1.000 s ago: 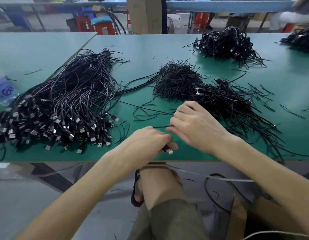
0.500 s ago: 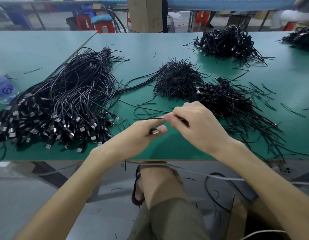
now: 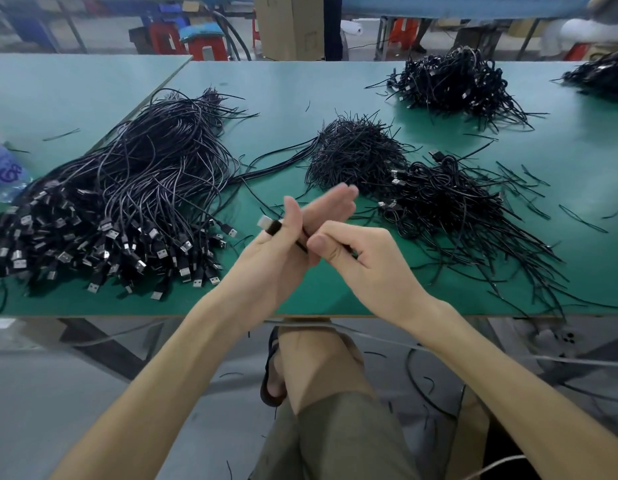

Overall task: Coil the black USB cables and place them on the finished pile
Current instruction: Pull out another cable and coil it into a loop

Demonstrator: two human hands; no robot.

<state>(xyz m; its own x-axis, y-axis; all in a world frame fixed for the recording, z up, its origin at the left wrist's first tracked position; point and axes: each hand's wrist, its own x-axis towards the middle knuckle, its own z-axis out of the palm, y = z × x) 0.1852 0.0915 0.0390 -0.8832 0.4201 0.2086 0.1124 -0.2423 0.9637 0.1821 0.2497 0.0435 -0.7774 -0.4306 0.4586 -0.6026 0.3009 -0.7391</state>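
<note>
Over the green table (image 3: 300, 84) my left hand (image 3: 293, 237) has its fingers stretched out straight, and its thumb presses the plug end of a black USB cable (image 3: 271, 226) against them. My right hand (image 3: 363, 261) pinches the same cable's cord just to the right, fingers curled. A big heap of loose USB cables (image 3: 127, 209) lies to the left, plugs toward me. A pile of coiled cables (image 3: 449, 209) lies right of my hands.
A heap of short black ties (image 3: 356, 154) sits in the table's middle. Another cable pile (image 3: 453, 81) lies at the far right and a third (image 3: 602, 74) at the right edge. A plastic bottle (image 3: 4, 171) stands at the left. Loose ties litter the right side.
Both hands have risen from the table's near edge. My left hand's fingers have straightened out, with the plug now held under the thumb, and my right hand has taken the cord beside it.
</note>
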